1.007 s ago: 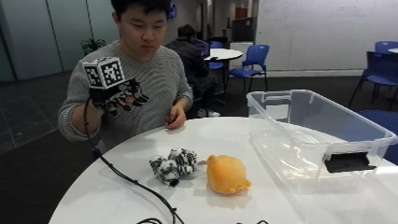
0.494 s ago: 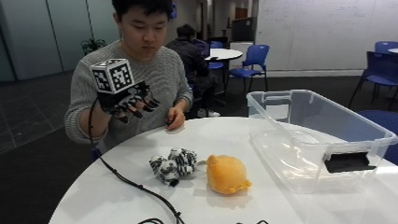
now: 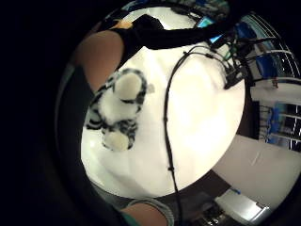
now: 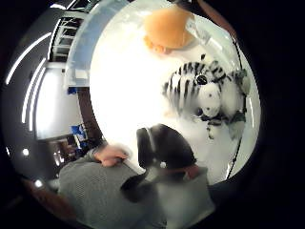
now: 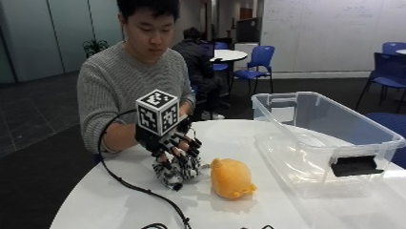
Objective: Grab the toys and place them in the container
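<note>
Right hand: We saw our gloved right hand [image 5: 174, 143] poised just over the zebra [image 5: 177, 169], fingers spread and pointing down at it, nothing held; we judged it placed there to close round the toy first, as the nearest one.
Zebra: It lay on the counter [image 5: 126, 200], just beside the orange toy [image 5: 231, 179]; the thumb-side palm view showed its face [image 4: 209, 93] turned up toward the palm.
Orange toy: It rested between the zebra and the bin [image 5: 329, 138], untouched.
Bin: Open-topped and holding no toys, it stood to the far side of the orange toy, so we judged each toy would need carrying across.
Cable: A black cable [image 5: 136, 188] trailed over the counter beside the zebra.
</note>
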